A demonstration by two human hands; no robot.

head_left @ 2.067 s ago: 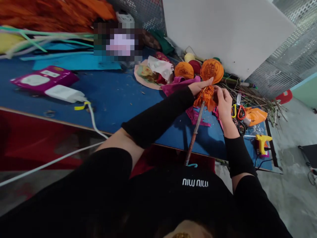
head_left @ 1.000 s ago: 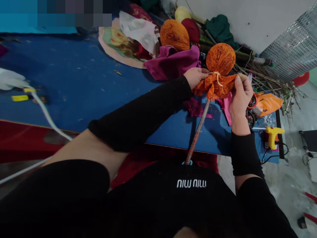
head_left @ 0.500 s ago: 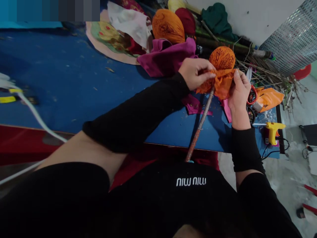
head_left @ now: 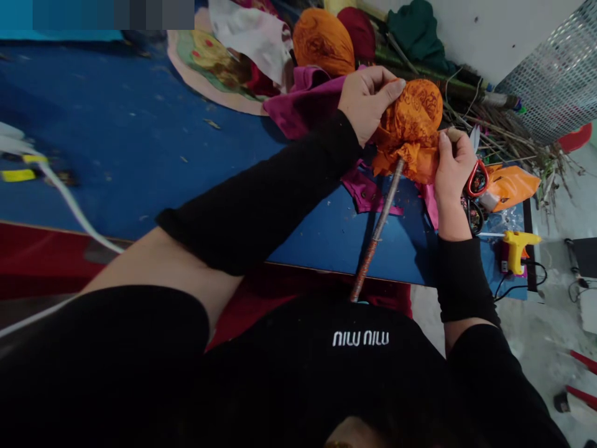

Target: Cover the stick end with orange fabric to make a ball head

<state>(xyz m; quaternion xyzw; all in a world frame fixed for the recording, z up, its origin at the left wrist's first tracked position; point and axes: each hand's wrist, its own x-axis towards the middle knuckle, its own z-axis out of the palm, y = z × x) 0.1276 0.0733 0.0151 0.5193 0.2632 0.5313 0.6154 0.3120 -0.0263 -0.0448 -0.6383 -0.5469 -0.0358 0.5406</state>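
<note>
Orange patterned cloth [head_left: 413, 115] covers a rounded bundle at the top of a wrapped stick [head_left: 385, 214]. The stick slants down toward my body, its lower end against my black top. With thumb and fingers, my left hand [head_left: 368, 102] pinches the cloth at its upper left side. My right hand [head_left: 453, 165] pinches the cloth's right edge, fingers curled. Below the round part the cloth is gathered and ruffled around the stick. Purple cloth scraps [head_left: 366, 190] lie on the table beneath. Scissors [head_left: 476, 180] with red-rimmed handles lie right beside my right hand.
A yellow glue gun [head_left: 518, 249] sits at the blue table's [head_left: 140, 155] right end. Near it lies orange material [head_left: 513, 186]. Dry twigs [head_left: 522, 134] and a wrapped orange ball [head_left: 323, 40] are at the back. A white cable [head_left: 77, 214] crosses the left edge.
My left hand has moved up, lifting the cloth over the side of the round bundle. My right hand stays near the cloth's right edge. The view has shifted slightly.
</note>
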